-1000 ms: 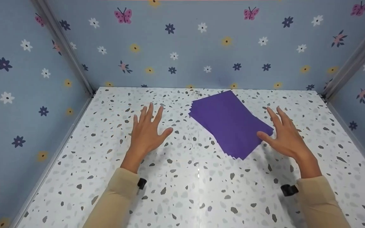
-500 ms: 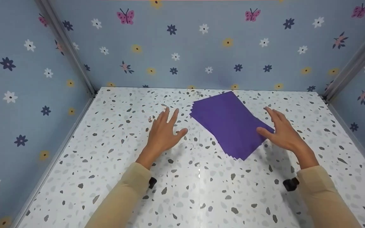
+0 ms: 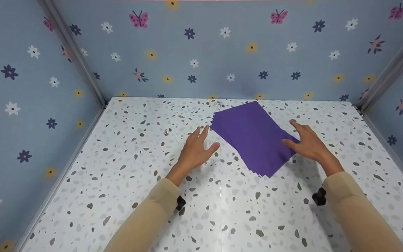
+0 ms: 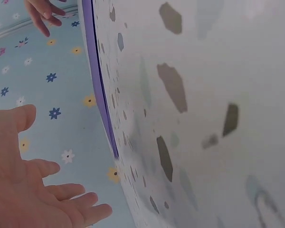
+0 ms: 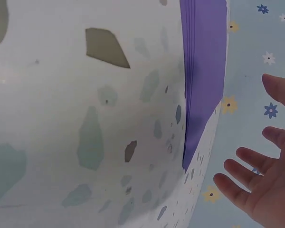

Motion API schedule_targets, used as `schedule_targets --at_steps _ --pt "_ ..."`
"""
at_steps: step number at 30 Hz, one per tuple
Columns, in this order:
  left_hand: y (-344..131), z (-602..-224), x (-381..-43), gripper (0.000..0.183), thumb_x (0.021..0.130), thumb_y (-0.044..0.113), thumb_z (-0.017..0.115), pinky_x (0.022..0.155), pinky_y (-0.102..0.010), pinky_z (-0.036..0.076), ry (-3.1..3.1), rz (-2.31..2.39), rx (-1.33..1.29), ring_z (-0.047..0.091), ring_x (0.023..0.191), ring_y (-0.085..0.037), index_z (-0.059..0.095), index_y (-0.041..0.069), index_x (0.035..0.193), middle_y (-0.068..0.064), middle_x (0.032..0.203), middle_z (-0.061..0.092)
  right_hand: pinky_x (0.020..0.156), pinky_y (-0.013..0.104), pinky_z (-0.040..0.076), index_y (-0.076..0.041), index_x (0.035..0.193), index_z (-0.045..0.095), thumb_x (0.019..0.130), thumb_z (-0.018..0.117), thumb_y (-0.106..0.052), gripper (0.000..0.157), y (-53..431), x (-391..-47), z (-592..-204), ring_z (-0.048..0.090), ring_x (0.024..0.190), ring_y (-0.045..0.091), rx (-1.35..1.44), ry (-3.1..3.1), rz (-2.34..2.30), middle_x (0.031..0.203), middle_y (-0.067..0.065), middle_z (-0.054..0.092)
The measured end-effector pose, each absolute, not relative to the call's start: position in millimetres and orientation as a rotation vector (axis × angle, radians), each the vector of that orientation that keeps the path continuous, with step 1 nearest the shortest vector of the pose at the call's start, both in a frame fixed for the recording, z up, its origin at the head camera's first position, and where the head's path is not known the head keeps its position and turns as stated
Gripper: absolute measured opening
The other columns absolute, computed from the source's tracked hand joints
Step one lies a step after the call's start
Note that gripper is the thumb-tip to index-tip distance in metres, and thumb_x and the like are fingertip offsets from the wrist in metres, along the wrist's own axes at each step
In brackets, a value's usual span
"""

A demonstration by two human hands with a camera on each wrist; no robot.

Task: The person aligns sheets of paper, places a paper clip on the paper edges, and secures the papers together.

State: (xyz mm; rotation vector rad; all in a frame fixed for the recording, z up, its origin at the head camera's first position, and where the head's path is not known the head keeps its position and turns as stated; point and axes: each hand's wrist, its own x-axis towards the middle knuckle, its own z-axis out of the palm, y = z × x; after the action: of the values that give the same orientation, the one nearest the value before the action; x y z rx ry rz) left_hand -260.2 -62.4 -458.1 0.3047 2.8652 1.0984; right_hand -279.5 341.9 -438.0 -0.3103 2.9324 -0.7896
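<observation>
Purple sheets (image 3: 254, 136) lie in a slightly fanned stack on the speckled tabletop, their stepped edges showing at the left and front corners. My left hand (image 3: 195, 151) hovers just left of the stack, fingers spread and thumb apart, holding nothing. Over the stack's right corner is my right hand (image 3: 310, 144), its thumb overlapping the purple in the head view and its palm bare. From the right wrist, the layered edges of the stack (image 5: 204, 71) show beside the spread fingers (image 5: 237, 190). In the left wrist view the stack is a thin purple strip (image 4: 100, 90).
A small reddish paper clip (image 3: 165, 132) lies left of my left hand. Faint wire-like loops (image 3: 212, 161) lie close to that hand's thumb. Blue flowered panels (image 3: 208, 45) enclose the table (image 3: 117, 203) at the back and both sides.
My left hand has moved right, from well left of the purple stack to close beside it. The right hand has shifted slightly left and its fingers have drawn closer together. The stack stays put.
</observation>
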Motion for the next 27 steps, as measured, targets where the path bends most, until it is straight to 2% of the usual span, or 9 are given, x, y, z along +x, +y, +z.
schedule_targets --at_steps 14,27 --pt "-40 -473 -281 0.082 0.107 0.047 0.057 0.128 -0.056 0.022 2.779 1.287 0.168 0.021 0.16 -0.043 0.021 0.011 0.171 -0.022 0.174 0.022 0.116 0.078 0.025 -0.002 0.169 0.02 0.106 0.06 -0.049 0.088 342 -293 -453 0.025 0.149 0.061 -0.236 2.919 -0.761 0.164 0.041 0.022" --pt "-29 -486 -297 0.077 0.106 0.037 0.062 0.129 -0.048 0.025 2.79 1.3 0.126 0.026 0.159 -0.037 0.028 0.009 0.169 -0.014 0.171 0.032 0.116 0.076 0.027 0.001 0.167 0.025 0.106 0.061 -0.046 0.085 340 -297 -467 0.028 0.146 0.062 -0.19 2.914 -0.737 0.161 0.041 0.026"
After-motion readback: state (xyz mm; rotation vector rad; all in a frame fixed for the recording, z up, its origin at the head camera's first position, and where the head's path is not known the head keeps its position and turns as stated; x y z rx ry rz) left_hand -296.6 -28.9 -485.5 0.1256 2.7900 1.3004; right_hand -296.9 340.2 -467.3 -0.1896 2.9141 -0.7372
